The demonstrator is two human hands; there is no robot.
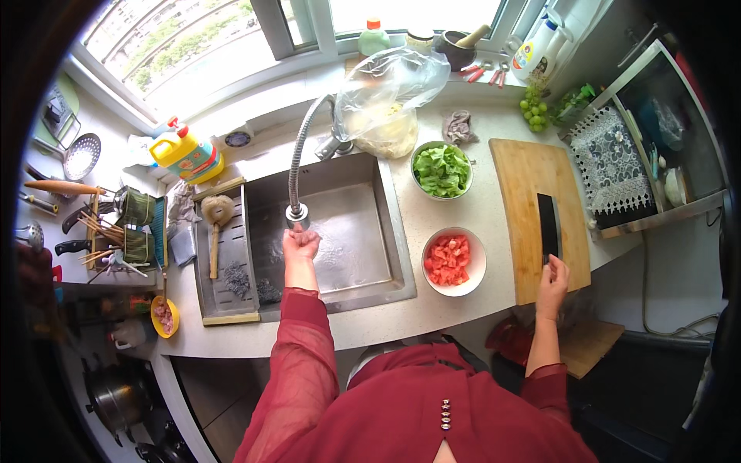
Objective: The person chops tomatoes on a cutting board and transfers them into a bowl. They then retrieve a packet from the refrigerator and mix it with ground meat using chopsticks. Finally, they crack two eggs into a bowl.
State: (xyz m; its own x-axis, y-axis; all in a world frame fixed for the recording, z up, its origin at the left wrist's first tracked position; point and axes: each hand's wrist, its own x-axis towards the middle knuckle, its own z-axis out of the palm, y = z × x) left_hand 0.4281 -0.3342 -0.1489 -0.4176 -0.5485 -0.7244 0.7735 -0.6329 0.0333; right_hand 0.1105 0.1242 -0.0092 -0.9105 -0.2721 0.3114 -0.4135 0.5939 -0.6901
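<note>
My left hand (301, 243) is right under the spout of a flexible metal faucet (297, 215), over the stainless steel sink (399, 243). Its fingers are curled in, and no object shows in them. Wet ripples cover the sink floor below. At the right, my right hand (553, 283) grips the handle end of a kitchen knife (548, 223) with a dark blade, which lies along a wooden cutting board (521, 191). Between the sink and the board stand a white bowl of chopped tomato (447, 260) and a bowl of torn lettuce (442, 170).
Behind the faucet lies a clear plastic bag (388, 116). A drain tray (231, 249) with a brush (217, 211) spans the sink's left side. A yellow detergent jug (188, 153), a knife rack (124, 231) and a yellow bowl of meat (165, 316) are further left. A crumpled cloth (459, 127) lies behind the lettuce.
</note>
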